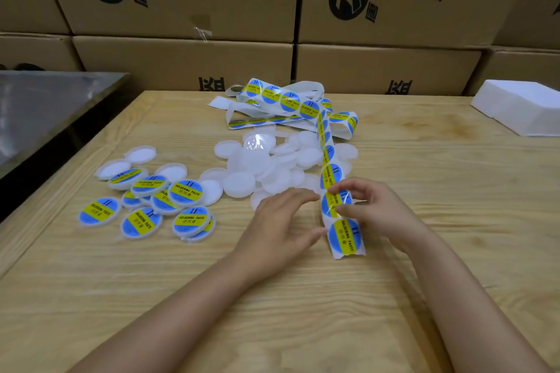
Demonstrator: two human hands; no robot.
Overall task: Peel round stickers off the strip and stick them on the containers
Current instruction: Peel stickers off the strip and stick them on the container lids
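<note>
our right hand (372,209) pinches a sticker (335,204) on the strip (328,157), which runs toward upper frame; our left hand (281,221), fingers open, lies just left.

Stickers: round glossy stickers (345,236), I read blue, yellow band, black lettering.
Strip: paper backing strip (312,88), white.
Containers: round plastic containers (239,185), milky white.
</note>
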